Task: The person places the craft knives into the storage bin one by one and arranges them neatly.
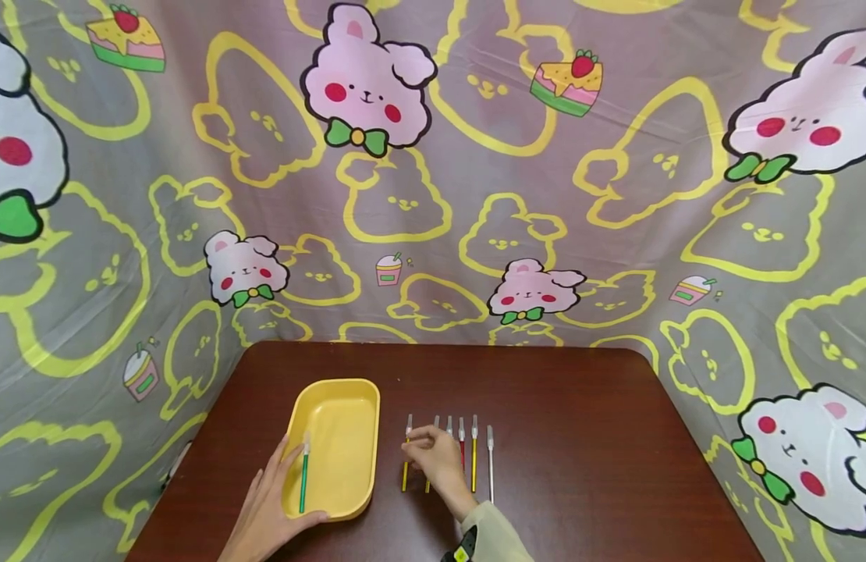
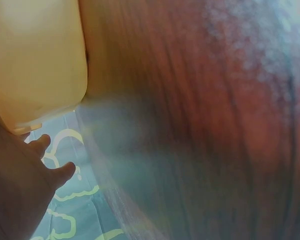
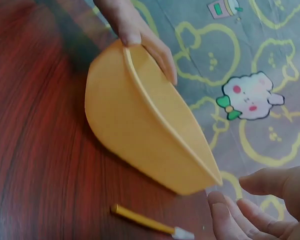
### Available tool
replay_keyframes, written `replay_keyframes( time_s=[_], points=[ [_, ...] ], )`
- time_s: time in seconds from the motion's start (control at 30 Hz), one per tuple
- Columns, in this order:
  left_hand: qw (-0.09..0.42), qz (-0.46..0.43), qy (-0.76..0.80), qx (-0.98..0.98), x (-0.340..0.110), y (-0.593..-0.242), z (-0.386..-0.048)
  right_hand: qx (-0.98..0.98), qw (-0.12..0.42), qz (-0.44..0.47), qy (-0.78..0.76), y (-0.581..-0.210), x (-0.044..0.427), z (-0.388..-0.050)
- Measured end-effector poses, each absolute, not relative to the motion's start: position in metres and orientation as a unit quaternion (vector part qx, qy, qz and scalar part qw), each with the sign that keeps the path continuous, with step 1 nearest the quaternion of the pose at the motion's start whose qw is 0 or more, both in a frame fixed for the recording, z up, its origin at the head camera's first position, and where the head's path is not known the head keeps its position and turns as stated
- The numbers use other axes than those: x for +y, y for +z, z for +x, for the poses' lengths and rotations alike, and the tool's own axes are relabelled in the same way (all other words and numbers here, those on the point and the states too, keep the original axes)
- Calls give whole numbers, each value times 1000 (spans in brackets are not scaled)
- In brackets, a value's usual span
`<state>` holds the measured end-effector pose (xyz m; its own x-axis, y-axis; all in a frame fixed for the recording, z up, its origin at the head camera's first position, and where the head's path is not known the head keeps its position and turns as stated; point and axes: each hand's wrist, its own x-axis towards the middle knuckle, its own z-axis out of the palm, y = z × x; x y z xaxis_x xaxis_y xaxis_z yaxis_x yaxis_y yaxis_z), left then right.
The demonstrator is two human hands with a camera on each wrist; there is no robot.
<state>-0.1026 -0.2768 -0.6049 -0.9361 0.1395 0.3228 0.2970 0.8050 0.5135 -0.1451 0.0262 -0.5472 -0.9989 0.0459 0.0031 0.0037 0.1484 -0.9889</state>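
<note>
Head view: left hand [image 1: 267, 496] grips the yellow tray [image 1: 345, 445] at its left near corner, thumb along the near rim, other fingers at the left side. Tray sits on the left half of the dark tabletop [image 1: 580, 437]. One green pen [image 1: 303, 480] lies in it, along the left side, pale end away from the person.

Right of tray: a row of capped pens, clear caps pointing away. Leftmost yellow pen [image 1: 405, 478] stands nearest the tray; red pen [image 1: 463, 457] farther along; silver pen [image 1: 491, 468] at the right end. Right hand [image 1: 438, 460] hovers over the row's left part. Right wrist view: thumb and fingers parted, nothing between them, a yellow pen just beside.
</note>
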Motion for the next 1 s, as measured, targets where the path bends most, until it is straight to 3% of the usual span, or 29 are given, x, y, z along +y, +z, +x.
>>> replay_keyframes(
  time_s=[0.33,0.77,1.0],
  points=[
    [136,-109,-291,-941,-275,-606,-102,-768,19,-45,638,-562,62,-147],
    [145,-118,-297,-936,-275,-604,-102,-819,86,-94,559,-580,98,-144],
    [138,-112,-303,-936,-278,-605,-101,-810,96,-127,564,-584,110,-139]
  ],
)
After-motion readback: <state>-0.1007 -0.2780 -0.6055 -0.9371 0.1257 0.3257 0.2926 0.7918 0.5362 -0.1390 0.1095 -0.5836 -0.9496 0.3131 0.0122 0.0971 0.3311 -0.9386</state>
